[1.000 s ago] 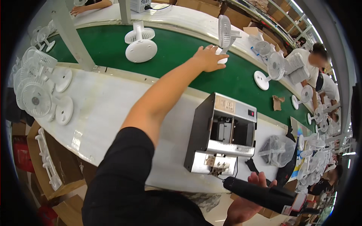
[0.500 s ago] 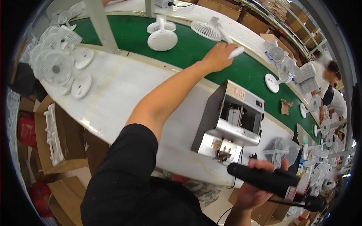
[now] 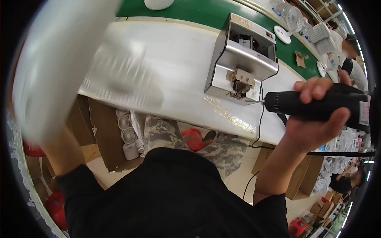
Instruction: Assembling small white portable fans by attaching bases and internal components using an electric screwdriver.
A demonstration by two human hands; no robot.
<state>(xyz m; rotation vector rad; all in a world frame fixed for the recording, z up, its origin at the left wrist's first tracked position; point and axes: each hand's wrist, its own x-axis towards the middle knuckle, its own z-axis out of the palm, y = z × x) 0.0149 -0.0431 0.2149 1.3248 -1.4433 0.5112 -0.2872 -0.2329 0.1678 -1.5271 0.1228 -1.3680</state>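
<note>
My right hand [image 3: 307,133] is closed around a black electric screwdriver [image 3: 337,104]. Its thin bit points left, beside the front outlet of a grey metal screw feeder [image 3: 254,61] on the white bench. On the left, a white fan [image 3: 59,67] is raised very close to the view and smeared by motion; a ribbed grille [image 3: 123,73] shows as a blur beside its large pale part. My left forearm [image 3: 65,152] reaches up behind the fan. The fan hides the left fingers, but it moves with that arm, held in the hand.
Beyond the white bench [image 3: 170,51] runs a green conveyor [image 3: 186,15] carrying a white fan base [image 3: 158,3], another fan [image 3: 282,35] and a crumpled brown paper [image 3: 301,59]. A black cable [image 3: 341,154] trails at right. Below the bench stands a cardboard box [image 3: 105,137] with white parts. Other people work far right.
My left hand has brought the white fan from the conveyor back toward me at the left. The screwdriver has moved up and right, its bit now visible near the feeder. The view has shifted.
</note>
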